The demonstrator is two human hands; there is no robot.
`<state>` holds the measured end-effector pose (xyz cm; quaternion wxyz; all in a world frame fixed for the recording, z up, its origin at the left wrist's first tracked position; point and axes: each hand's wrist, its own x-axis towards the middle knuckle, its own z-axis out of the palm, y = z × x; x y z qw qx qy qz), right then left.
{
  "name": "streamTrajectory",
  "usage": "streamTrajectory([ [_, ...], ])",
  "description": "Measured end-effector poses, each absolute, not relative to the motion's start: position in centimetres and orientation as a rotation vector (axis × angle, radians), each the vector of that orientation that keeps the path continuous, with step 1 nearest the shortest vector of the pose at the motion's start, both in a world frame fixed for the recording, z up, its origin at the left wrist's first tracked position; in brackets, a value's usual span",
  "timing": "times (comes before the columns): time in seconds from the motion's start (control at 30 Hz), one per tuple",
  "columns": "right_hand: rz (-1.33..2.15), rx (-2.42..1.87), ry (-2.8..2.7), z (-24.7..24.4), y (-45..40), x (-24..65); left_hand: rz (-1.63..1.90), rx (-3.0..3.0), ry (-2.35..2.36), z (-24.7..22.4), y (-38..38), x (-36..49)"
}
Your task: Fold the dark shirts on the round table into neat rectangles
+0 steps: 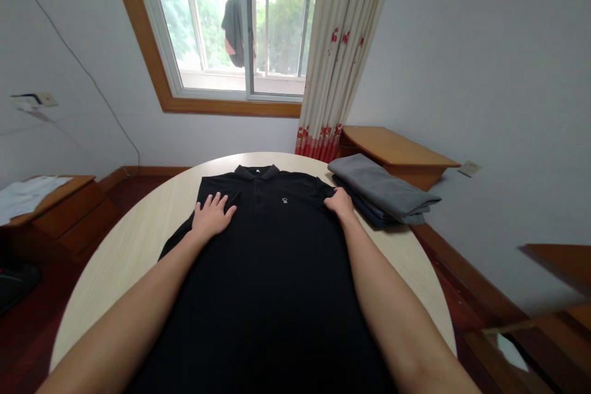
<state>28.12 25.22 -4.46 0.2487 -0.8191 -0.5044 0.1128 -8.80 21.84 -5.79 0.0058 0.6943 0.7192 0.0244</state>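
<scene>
A black polo shirt (272,246) lies spread face up on the round pale table (138,221), its collar toward the window and a small white logo on the chest. My left hand (213,215) rests flat with its fingers spread on the shirt near the left sleeve. At the right sleeve, my right hand (340,202) has its fingers closed on the edge of the cloth. The lower part of the shirt runs dark between my forearms, and its hem cannot be made out.
Folded grey and dark clothes (381,188) are stacked on the table's right side. Behind them stand a wooden cabinet (397,144) and a curtain (341,43) beside the window. Another wooden cabinet (50,212) with white cloth is at the left.
</scene>
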Motion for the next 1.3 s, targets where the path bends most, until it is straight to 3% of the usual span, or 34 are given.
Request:
streamTrajectory([
  [0.2, 0.196, -1.842, -1.321, -3.5, 25.7, 28.0, 0.103, 2.175, 2.247, -5.8, 21.7, -8.9],
  [0.3, 0.147, -1.508, -1.569, -2.2, 25.4, 27.1, 0.105, 2.177, 2.241, -5.8, 21.7, -8.8],
  [0.43, 0.426, -1.202, -1.976, -0.8, 24.7, 25.5, 0.095, 2.172, 2.241, -5.7, 21.7, -8.8],
  [0.7, 0.074, -1.897, -2.064, -1.8, 23.3, 23.1, 0.124, 2.185, 2.228, -5.8, 21.7, -8.9],
  [0.9, 0.202, -1.897, -2.352, -3.9, 22.5, 20.9, 0.143, 2.197, 2.237, -6.0, 21.7, -8.9],
  [1.2, 0.355, -2.006, -2.32, -4.8, 22.6, 20.7, 0.098, 2.167, 2.221, -5.8, 21.8, -8.9],
  [1.3, 0.204, -1.99, -2.299, -5.0, 22.5, 20.3, 0.1, 2.168, 2.218, -5.9, 21.8, -9.0],
])
